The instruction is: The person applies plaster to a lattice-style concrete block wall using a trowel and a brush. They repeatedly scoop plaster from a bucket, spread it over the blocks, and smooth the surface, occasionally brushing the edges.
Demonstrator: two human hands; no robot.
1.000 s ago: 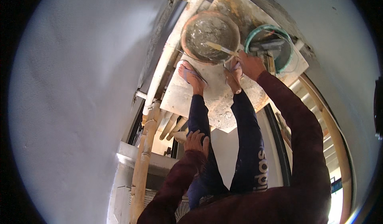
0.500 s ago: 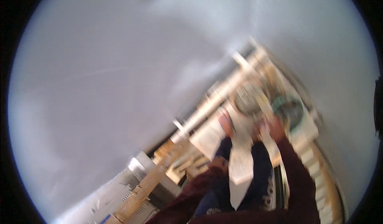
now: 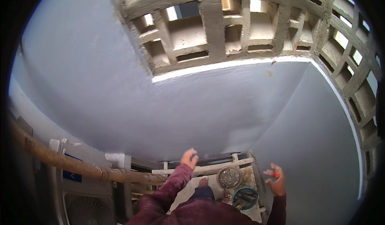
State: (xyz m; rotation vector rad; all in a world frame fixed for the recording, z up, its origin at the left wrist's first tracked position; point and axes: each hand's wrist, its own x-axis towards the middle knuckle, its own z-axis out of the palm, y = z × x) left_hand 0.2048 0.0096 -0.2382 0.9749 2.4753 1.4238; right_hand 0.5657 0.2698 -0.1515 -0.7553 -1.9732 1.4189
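Note:
My left hand (image 3: 189, 159) is raised in front of the grey-blue wall (image 3: 200, 116). Its thumb stands apart from loosely bent fingers, and nothing shows in it. Farther right, my right hand (image 3: 277, 181) is up beside the right-hand wall (image 3: 317, 144). A small red thing (image 3: 276, 174) shows among its bent fingers, too small to name. Below and between the hands, a round pan (image 3: 229, 177) with greyish wet contents rests on the platform. Closer to me is a green-rimmed bucket (image 3: 245, 198) with dark tools or pieces in it.
My bare foot (image 3: 203, 181) is on a narrow plank platform (image 3: 181, 199) edged by a wooden pole (image 3: 208, 167). A long bamboo pole (image 3: 80, 165) crosses an air-conditioner outdoor unit (image 3: 90, 201) at left. Above the walls runs an openwork concrete block screen (image 3: 214, 32).
The view has swung from a tilted, blurred look at the platform to the wall and block screen. Both hands, earlier low near the pan, are now raised and farther apart.

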